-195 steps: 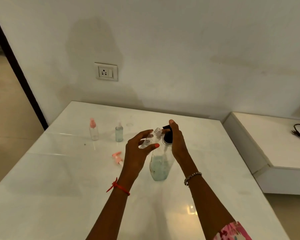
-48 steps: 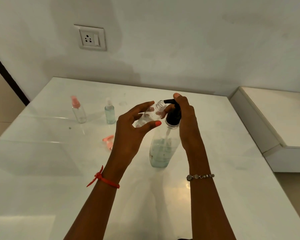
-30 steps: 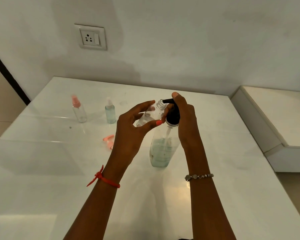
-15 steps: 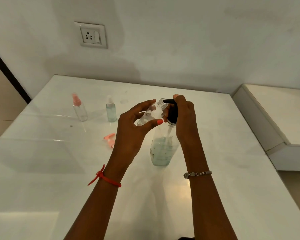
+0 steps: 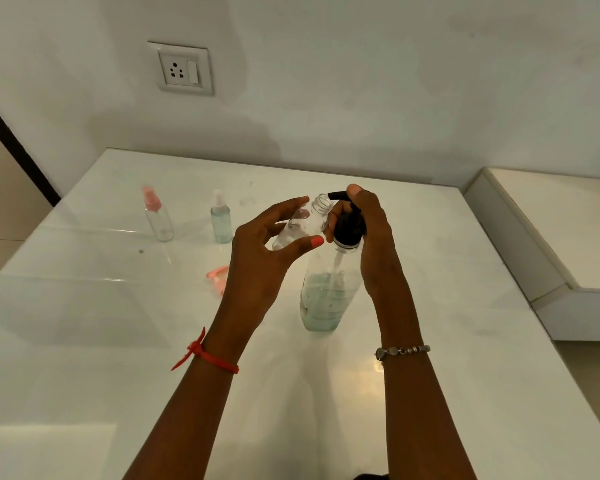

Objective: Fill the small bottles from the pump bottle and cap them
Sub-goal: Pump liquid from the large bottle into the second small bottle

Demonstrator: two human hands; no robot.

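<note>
A clear pump bottle (image 5: 323,299) with pale blue-green liquid in its lower part stands mid-table. My right hand (image 5: 374,237) wraps its black pump head (image 5: 349,225), a finger resting on top. My left hand (image 5: 264,258) holds a small uncapped clear bottle (image 5: 303,221) tilted, its open neck right at the pump spout. A loose pink spray cap (image 5: 217,277) lies on the table left of my left hand. Farther back left stand a small pink-capped clear bottle (image 5: 158,214) and a small white-capped bottle (image 5: 220,218) filled with blue-green liquid.
The glossy white table (image 5: 84,323) butts against a white wall with a power socket (image 5: 182,69). A lower white unit (image 5: 565,237) stands off the right edge. A dark door frame (image 5: 18,147) runs at the far left.
My right finger has lifted slightly and the pump head has risen from its pressed position. The small bottle stays at the spout. The camera view has barely shifted.
</note>
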